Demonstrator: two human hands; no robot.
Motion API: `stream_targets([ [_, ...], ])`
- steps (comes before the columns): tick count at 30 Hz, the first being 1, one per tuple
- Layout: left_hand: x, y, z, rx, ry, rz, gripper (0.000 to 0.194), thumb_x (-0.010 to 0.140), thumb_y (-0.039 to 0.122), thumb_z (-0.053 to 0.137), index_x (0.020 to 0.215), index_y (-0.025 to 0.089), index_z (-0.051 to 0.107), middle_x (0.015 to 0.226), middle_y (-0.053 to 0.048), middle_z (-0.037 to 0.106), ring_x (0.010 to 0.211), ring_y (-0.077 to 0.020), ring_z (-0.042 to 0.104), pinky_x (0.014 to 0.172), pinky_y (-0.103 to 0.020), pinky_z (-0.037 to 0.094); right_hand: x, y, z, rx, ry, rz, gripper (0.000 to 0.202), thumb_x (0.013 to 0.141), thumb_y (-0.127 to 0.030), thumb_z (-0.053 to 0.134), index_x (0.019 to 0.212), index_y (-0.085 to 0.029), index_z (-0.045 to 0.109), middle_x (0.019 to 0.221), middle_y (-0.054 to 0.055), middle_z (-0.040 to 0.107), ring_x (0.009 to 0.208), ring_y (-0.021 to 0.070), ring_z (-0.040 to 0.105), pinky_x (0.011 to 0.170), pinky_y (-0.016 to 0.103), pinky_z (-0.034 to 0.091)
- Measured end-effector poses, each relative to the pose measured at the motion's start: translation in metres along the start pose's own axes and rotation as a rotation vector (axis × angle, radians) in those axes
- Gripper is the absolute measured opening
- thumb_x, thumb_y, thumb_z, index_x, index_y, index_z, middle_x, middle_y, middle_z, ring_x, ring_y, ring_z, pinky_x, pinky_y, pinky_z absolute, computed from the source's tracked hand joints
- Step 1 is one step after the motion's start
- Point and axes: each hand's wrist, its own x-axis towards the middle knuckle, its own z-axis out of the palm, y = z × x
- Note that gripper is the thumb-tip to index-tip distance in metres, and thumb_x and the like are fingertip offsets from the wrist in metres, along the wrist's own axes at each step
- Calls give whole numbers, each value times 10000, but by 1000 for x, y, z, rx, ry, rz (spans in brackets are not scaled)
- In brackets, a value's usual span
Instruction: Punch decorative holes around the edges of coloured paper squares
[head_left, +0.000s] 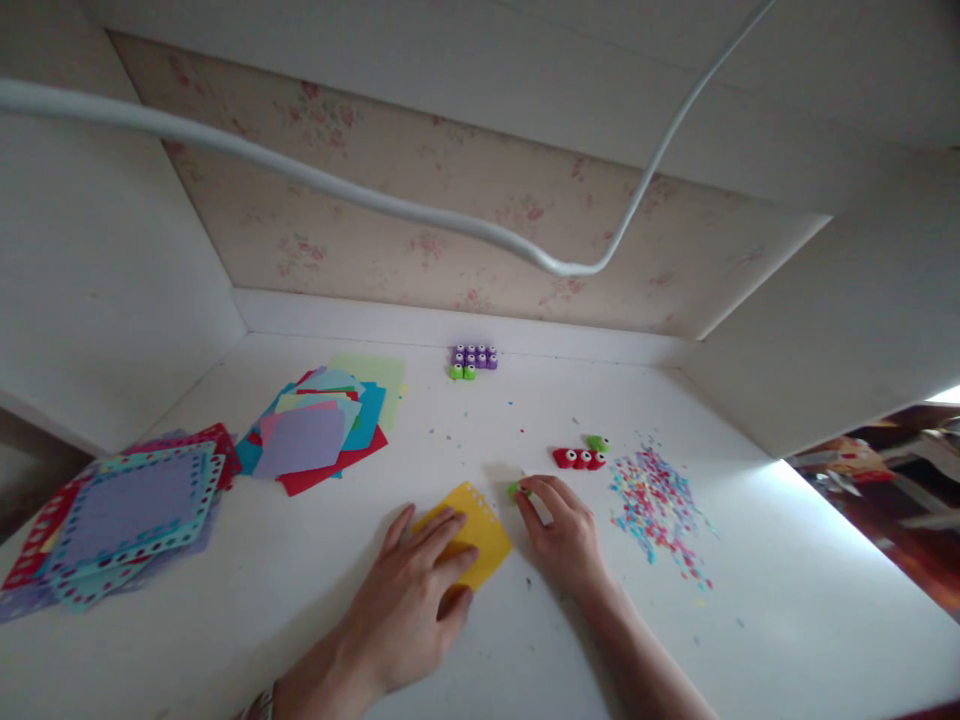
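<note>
A square of yellow paper (480, 545) lies on the white table, with small holes punched along its upper right edge. Across its left part rests my left hand (420, 590), fingers spread and lying on the sheet. My right hand (562, 530) is closed on a small green craft punch (516, 490), just right of the sheet's punched edge and apart from it. The fingers partly hide this punch. Beyond my right hand stand a row of red punches (577, 459) and another green punch (598, 442).
Punched paper bits (656, 500) are heaped on the right. Bordered, punched sheets (142, 500) are stacked far left, beside a pile of coloured paper (307, 435). Purple punches (476, 355) and two green ones stand near the back wall. A white cable (375, 203) hangs across the view.
</note>
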Motion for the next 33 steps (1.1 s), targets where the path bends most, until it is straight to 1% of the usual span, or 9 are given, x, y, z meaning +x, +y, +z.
stream_targets([
  [3,0,-1,-1,-5,1,12,365,860,182,577,1195,296,664,1395,-61,589,1304,-284,521,1141,-608,267,2,9,-4,-15,23,91,183,949,-264,544,1075,-219,669,1054,84,714,904,192,697,771,306,588],
  [10,2,-5,0,65,-1,45,378,904,127,490,1199,302,648,1355,-44,610,1277,-243,543,1129,-587,309,3,13,-4,7,8,113,181,939,-316,577,982,-214,720,978,82,742,893,217,705,784,342,603],
  [14,2,-13,7,157,68,72,320,955,164,465,1212,257,631,1326,-52,621,1258,-233,550,1133,-566,321,1,9,-6,159,-36,262,194,930,-353,594,991,-226,727,991,75,755,870,212,724,713,309,609],
  [17,2,-18,12,193,144,49,280,944,184,502,1178,239,646,1246,-56,648,1190,-250,578,1107,-561,353,11,15,-20,276,21,420,221,893,-397,644,1023,-239,727,1024,63,760,896,219,735,775,331,603],
  [19,2,-20,14,190,161,33,261,935,187,516,1151,227,655,1169,-60,663,1121,-255,597,1062,-545,399,24,31,-37,277,102,480,261,863,-421,674,1044,-242,728,1044,62,762,936,232,732,859,371,579],
  [21,2,-20,15,173,161,17,250,931,181,514,1130,226,658,1115,-57,664,1072,-256,600,1008,-524,439,40,55,-55,245,133,518,311,854,-437,669,1088,-237,715,1034,67,766,923,240,734,831,372,580],
  [26,2,-17,12,139,159,5,249,922,167,512,1106,244,661,1082,-43,655,1036,-251,590,960,-498,448,72,110,-84,-54,-110,424,269,871,-389,579,1032,-238,731,895,42,786,808,226,751,713,318,572],
  [29,3,-17,11,128,153,-5,249,916,165,510,1093,252,663,1075,-38,652,1025,-250,590,953,-493,444,79,122,-86,-156,-246,331,223,852,-341,572,970,-277,751,841,4,785,783,206,747,709,290,552],
  [33,4,-18,12,123,142,-12,253,917,161,510,1102,252,656,1094,-39,645,1039,-250,585,972,-502,430,82,127,-81,-221,-315,281,229,846,-314,559,955,-293,759,882,0,785,789,205,740,734,295,533],
])
